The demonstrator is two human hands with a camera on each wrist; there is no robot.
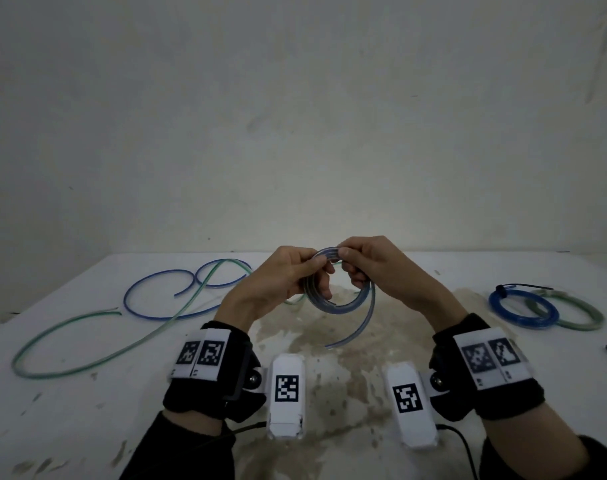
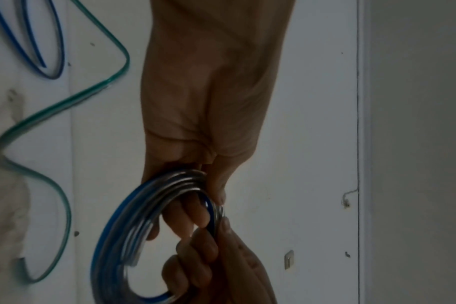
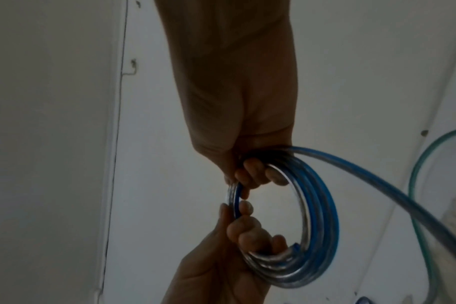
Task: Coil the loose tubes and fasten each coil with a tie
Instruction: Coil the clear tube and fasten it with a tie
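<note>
1 held coil point(image 1: 336, 299), 2 loose tubes point(image 1: 87, 348), 2 tied coils point(image 1: 524, 310)

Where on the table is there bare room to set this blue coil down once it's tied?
The stained patch under both hands, between the loose green tube and the finished blue coil, is bare. So is the near left corner. The far left is crowded by the loose blue tube; the right by the finished coils.

blue-clear coil point(image 1: 336, 303), loose blue tube point(image 1: 149, 299), loose green tube point(image 1: 87, 358), blue point(image 1: 522, 311) and green point(image 1: 572, 315) tied coils, black tie point(image 1: 524, 288), white stained table point(image 1: 87, 427), black-white wrist markers point(image 1: 205, 353)
</note>
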